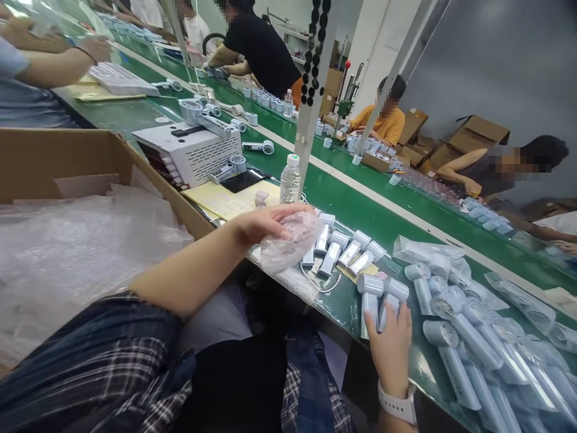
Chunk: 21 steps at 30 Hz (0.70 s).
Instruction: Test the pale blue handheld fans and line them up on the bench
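We are clutching a clear bag (293, 243) in our curled left hand (264, 224) at the near edge of the green table (383, 225). Our right hand (391, 349) is touching two pale fans (370, 300) further right; we cannot tell its grip.

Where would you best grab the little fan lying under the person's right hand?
Probably by its straight handle, coming from above on the near side. The fan lies flat on the table with its round head pointing away and its handle toward the right hand, which touches it there.

Green bench (360, 207) bears handheld fans (469, 340), bottle (290, 179), papers (225, 201).
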{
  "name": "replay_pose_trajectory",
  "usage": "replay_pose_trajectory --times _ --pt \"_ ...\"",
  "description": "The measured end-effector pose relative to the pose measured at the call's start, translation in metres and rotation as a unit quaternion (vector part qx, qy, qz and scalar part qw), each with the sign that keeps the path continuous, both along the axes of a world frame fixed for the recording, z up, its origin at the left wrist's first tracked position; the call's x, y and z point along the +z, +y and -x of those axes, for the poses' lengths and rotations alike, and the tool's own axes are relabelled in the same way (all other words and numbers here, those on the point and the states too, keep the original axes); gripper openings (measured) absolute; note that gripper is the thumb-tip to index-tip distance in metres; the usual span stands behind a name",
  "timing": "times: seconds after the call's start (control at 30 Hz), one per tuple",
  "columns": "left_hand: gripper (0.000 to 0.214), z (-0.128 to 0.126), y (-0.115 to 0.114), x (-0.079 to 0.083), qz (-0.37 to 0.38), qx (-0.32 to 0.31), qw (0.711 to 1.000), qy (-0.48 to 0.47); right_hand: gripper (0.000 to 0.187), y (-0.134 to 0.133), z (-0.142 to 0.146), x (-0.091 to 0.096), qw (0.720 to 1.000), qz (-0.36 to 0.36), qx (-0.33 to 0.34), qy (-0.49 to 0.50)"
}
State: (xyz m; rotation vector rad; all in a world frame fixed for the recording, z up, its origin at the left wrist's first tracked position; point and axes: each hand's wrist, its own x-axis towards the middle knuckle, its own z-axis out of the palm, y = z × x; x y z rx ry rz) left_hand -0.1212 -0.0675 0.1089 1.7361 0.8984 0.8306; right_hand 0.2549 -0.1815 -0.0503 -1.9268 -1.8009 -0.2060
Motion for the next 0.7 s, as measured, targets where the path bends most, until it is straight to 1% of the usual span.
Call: replay_pose_trajectory --times 0.03,0.07,0.1,0.13,0.17,0.2,0.27,0.3,0.33,0.37,0.43,0.47,0.5,0.53,0.6,0.63,0.7 --pt "0.05 -0.012 0.011 -0.002 0.003 -0.032 0.999 0.021 0.072 0.002 -0.007 0.01 1.0 -0.011 -0.003 -0.001" --pt "0.049 -0.022 0.022 -0.005 0.005 -0.045 0.998 0.042 0.069 0.003 -0.016 0.019 1.0 -0.024 -0.012 -0.004" --pt "0.048 -0.028 0.035 -0.007 -0.003 -0.042 0.996 0.075 0.066 0.002 -0.028 0.029 0.999 -0.041 -0.028 -0.006" --pt "0.049 -0.033 0.05 -0.01 -0.019 -0.037 0.991 0.13 0.062 0.001 -0.041 0.037 0.997 -0.055 -0.05 -0.011" --pt "0.051 -0.036 0.064 -0.013 -0.041 -0.028 0.979 0.197 0.059 -0.001 -0.056 0.043 0.994 -0.068 -0.078 -0.016" --pt "0.052 -0.04 0.078 -0.017 -0.064 -0.018 0.962 0.265 0.056 -0.003 -0.071 0.047 0.991 -0.079 -0.111 -0.021" --pt "0.053 -0.048 0.101 -0.026 -0.108 0.005 0.92 0.377 0.051 -0.006 -0.099 0.048 0.98 -0.096 -0.173 -0.029" --pt "0.053 -0.054 0.108 -0.031 -0.134 0.025 0.899 0.416 0.05 -0.008 -0.11 0.046 0.975 -0.101 -0.196 -0.033" --pt "0.054 -0.061 0.112 -0.037 -0.164 0.049 0.883 0.436 0.049 -0.009 -0.119 0.044 0.971 -0.106 -0.213 -0.035" --pt "0.056 -0.068 0.112 -0.043 -0.191 0.073 0.877 0.434 0.049 -0.01 -0.125 0.041 0.967 -0.111 -0.225 -0.038" --pt "0.059 -0.085 0.102 -0.056 -0.268 0.108 0.856 0.43 0.051 -0.011 -0.133 0.037 0.966 -0.107 -0.229 -0.052" --pt "0.057 -0.093 0.093 -0.062 -0.305 0.113 0.842 0.43 0.052 -0.011 -0.136 0.036 0.967 -0.102 -0.224 -0.059" --pt "0.052 -0.1 0.083 -0.069 -0.327 0.1 0.831 0.438 0.054 -0.012 -0.138 0.037 0.969 -0.097 -0.22 -0.066" --pt "0.044 -0.107 0.073 -0.075 -0.331 0.073 0.825 0.453 0.056 -0.013 -0.14 0.038 0.97 -0.092 -0.216 -0.07" --pt "0.03 -0.116 0.056 -0.086 -0.305 0.005 0.819 0.486 0.057 -0.014 -0.144 0.043 0.968 -0.081 -0.224 -0.072" --pt "0.03 -0.118 0.05 -0.09 -0.278 -0.023 0.821 0.498 0.057 -0.014 -0.146 0.047 0.967 -0.072 -0.235 -0.073" --pt "0.038 -0.118 0.043 -0.096 -0.234 -0.04 0.829 0.507 0.054 -0.012 -0.149 0.053 0.966 -0.041 -0.244 -0.082"
